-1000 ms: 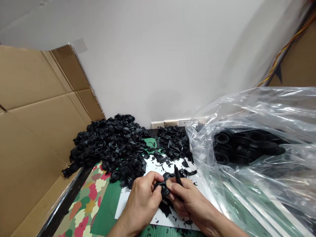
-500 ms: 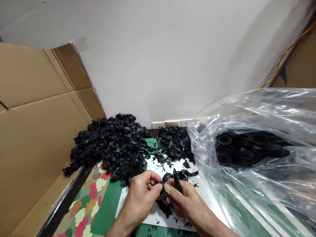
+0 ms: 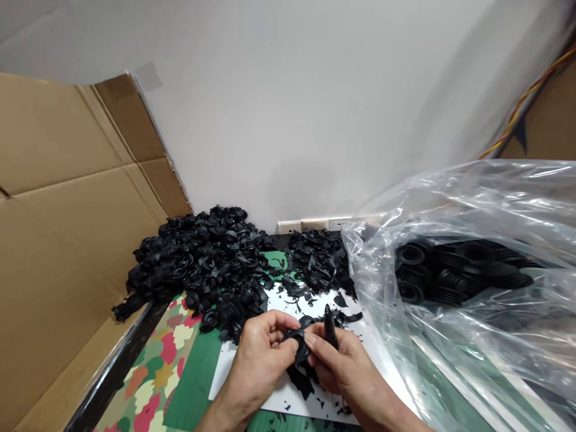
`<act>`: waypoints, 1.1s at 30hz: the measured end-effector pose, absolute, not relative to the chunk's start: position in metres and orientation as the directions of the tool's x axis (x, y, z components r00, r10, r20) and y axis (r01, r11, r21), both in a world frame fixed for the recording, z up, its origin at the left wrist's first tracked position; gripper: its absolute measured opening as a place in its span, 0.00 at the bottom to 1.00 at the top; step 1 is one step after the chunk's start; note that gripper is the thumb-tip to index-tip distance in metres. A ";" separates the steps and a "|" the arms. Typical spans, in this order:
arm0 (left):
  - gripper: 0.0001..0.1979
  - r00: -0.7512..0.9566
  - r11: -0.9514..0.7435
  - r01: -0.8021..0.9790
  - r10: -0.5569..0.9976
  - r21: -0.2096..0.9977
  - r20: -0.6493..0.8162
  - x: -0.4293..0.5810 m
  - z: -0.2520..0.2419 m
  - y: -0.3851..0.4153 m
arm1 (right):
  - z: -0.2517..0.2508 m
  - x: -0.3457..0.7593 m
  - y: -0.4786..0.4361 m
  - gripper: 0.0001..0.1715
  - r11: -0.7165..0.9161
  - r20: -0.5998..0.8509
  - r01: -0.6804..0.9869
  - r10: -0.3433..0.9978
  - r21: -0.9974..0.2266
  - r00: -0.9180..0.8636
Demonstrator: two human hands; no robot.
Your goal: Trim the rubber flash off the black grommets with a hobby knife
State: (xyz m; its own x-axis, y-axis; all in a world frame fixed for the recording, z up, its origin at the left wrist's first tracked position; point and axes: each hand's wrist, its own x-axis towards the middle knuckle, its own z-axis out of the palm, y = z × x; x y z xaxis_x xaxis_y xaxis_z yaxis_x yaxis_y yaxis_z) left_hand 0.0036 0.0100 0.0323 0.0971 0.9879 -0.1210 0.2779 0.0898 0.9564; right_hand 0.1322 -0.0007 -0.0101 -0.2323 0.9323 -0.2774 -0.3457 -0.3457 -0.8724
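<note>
My left hand [image 3: 263, 354] is closed, thumb and fingers pinching a small round black rubber part [image 3: 296, 345] with a ring-shaped opening. On its other side, the thumb and fingertips of my right hand [image 3: 344, 363] also grip the part's edge. A black pen-like tool [image 3: 330, 329] is tucked in my right hand, standing up between thumb and forefinger; its lower end is hidden. Beneath the hands lies a white sheet [image 3: 281, 403] strewn with torn black scraps [image 3: 302, 384].
A large heap of ribbed black rubber parts [image 3: 202, 258] lies at the left, beside a cardboard panel [image 3: 81, 228]. Black trimmings [image 3: 321, 258] are piled behind the sheet. At the right, a clear plastic bag [image 3: 373, 270] holds more ribbed parts [image 3: 450, 279]. Sockets [image 3: 312, 225] line the wall.
The rubber part has turned so its round opening shows more. My right hand, with the tool, has shifted slightly right; my left hand has stayed nearly in place.
</note>
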 end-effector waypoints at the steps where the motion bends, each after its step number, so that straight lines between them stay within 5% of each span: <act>1: 0.10 0.093 0.088 0.280 0.989 0.956 -0.118 0.003 0.033 0.010 | -0.010 0.132 0.000 0.27 -0.356 -0.282 -0.355 0.928 -0.865 -0.242; 10: 0.11 0.037 0.042 0.392 0.997 0.919 -0.061 0.007 0.026 0.006 | -0.010 0.133 -0.001 0.26 -0.301 -0.244 -0.309 0.947 -0.902 -0.210; 19: 0.08 0.096 0.094 0.260 0.988 0.961 -0.123 0.005 0.038 0.007 | -0.005 0.136 -0.004 0.25 -0.333 -0.243 -0.406 0.935 -0.851 -0.259; 28: 0.11 0.119 -0.114 0.545 0.991 0.831 0.058 0.004 0.025 0.002 | -0.018 0.136 0.001 0.24 -0.250 -0.209 -0.192 0.954 -0.949 -0.213; 33: 0.08 0.027 -0.068 0.357 0.998 0.932 0.063 0.008 0.019 0.000 | -0.010 0.138 -0.001 0.24 -0.277 -0.248 -0.215 0.957 -0.936 -0.153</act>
State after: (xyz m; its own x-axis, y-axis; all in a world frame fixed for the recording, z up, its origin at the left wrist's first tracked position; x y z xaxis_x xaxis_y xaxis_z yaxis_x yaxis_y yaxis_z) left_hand 0.0081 0.0000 0.0186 0.0266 0.9977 0.0628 0.3573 -0.0681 0.9315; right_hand 0.1376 -0.0009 -0.0104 -0.1525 0.9567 -0.2480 -0.2150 -0.2771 -0.9365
